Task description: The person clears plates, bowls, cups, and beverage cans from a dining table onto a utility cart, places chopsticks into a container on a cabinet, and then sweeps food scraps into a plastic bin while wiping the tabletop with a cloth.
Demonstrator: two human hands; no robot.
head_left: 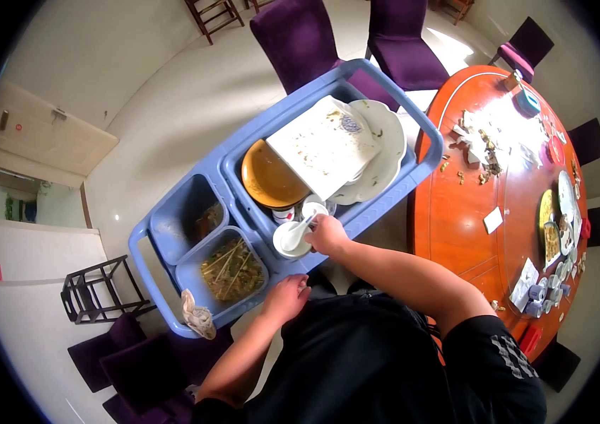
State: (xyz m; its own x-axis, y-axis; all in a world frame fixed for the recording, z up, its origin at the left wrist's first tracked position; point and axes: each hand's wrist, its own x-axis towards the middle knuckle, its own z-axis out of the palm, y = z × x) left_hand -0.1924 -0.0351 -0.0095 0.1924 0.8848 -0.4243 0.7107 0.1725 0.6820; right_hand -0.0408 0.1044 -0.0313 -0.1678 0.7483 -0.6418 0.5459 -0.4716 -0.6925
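My right hand (328,235) is closed at the side of a small white bowl (288,247), over the near edge of a blue cart tray (371,225). A white soup spoon (298,232) lies in the bowl, its handle end close to my fingers. Another small white cup (313,206) is just beyond. Behind them, a square white plate (325,145) with food scraps rests tilted on a scalloped white plate (385,166) and an orange-brown dish (268,173). My left hand (287,297) is curled beside the cart's near edge, with nothing visible in its fingers.
Food scraps and chopsticks fill a blue bin (224,279) at the cart's left; a darker bin (187,219) adjoins it. A crumpled cloth (197,316) hangs on the cart corner. Right stands a round wooden table (455,219) with used dishes and cups. Purple chairs (296,42) stand beyond.
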